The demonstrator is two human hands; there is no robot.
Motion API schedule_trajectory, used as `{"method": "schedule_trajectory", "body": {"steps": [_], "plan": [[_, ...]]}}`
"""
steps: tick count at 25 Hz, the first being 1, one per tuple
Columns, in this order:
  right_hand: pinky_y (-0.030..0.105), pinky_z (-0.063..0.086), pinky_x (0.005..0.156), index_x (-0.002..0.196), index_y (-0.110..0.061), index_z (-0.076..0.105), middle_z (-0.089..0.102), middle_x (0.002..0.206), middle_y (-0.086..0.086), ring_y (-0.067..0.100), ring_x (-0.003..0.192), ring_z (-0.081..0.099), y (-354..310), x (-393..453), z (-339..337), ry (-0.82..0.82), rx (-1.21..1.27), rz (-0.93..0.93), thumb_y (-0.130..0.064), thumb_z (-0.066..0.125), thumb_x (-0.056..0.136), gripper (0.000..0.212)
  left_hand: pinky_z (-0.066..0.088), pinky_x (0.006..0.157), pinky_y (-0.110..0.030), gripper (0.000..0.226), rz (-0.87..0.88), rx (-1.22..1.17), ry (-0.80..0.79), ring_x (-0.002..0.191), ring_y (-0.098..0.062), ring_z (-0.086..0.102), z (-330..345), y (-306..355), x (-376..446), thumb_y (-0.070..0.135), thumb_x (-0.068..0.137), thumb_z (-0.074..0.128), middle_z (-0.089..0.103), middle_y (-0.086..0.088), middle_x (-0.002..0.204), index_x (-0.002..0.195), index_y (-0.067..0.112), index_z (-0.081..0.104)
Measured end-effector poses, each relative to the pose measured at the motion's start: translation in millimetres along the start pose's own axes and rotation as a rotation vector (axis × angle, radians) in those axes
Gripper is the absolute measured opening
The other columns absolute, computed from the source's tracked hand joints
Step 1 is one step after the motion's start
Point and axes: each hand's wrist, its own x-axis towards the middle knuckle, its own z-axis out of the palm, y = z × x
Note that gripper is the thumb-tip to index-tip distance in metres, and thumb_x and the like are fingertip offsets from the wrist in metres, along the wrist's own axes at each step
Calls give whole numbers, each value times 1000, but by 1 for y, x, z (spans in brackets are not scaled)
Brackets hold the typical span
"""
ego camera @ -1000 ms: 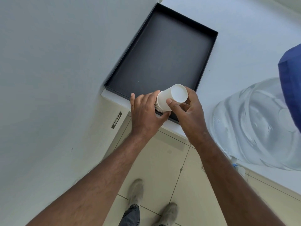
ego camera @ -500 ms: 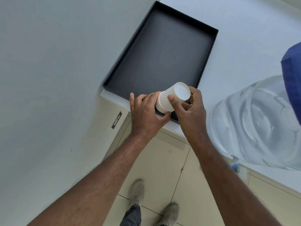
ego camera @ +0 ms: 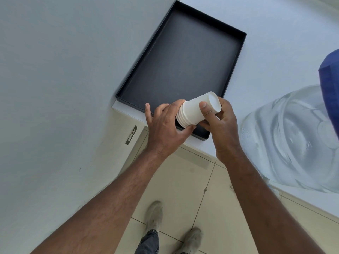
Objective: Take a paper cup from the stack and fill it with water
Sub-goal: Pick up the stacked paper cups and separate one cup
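Observation:
A stack of white paper cups [ego camera: 183, 117] lies tilted between my hands, bottoms pointing up and to the right, above the near corner of a black tray [ego camera: 183, 57]. My left hand [ego camera: 165, 127] grips the rim end of the stack, where several rims show. My right hand [ego camera: 220, 123] holds the outermost cup [ego camera: 199, 110], thumb on its side and fingers behind its base. To the right stands a large clear water bottle [ego camera: 293, 143] with a blue top [ego camera: 330, 85].
The tray lies on a white counter [ego camera: 275, 33] next to a pale wall [ego camera: 55, 88] on the left. Below are beige floor tiles [ego camera: 183, 189] and my two shoes [ego camera: 156, 215].
The outermost cup has slid up and to the right with my right hand, baring more rims at the stack's left end. My left hand has stayed put.

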Motion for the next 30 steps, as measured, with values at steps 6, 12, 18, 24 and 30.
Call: {"method": "schedule_trajectory", "body": {"steps": [6,12,18,24,30], "plan": [[38,62,100,134,-32,56,66,131,-4,18,126,65,2,1,-6,-92,47,45,-34,63,105,30,1,125,-61,67,3,7,-19,127,-13,52,-4,-1,2,62,79,69,64,15,121,137,34,52],[30,63,90,135,-30,56,67,121,-10,8,113,68,4,2,-4,-56,62,56,-35,79,92,49,8,124,-63,66,28,7,-25,125,-13,53,-3,1,-1,59,82,69,62,16,125,138,30,50],[33,63,87,134,-21,56,67,119,-3,14,111,69,2,7,-6,-51,42,66,-27,87,85,59,9,124,-62,66,39,20,-48,125,-12,51,-2,-2,-2,61,83,66,62,19,125,140,34,48],[56,60,99,136,-15,55,66,130,10,30,124,66,-10,9,-16,-10,51,43,-27,88,81,66,10,123,-60,64,32,47,-20,121,-11,51,1,-6,4,61,77,68,62,17,117,132,34,50],[55,60,99,139,-16,53,63,136,14,32,126,65,-28,6,-16,9,102,-15,-25,88,81,68,22,120,-59,61,13,109,1,117,-17,55,6,-5,15,61,72,68,63,15,118,124,31,55]]}}
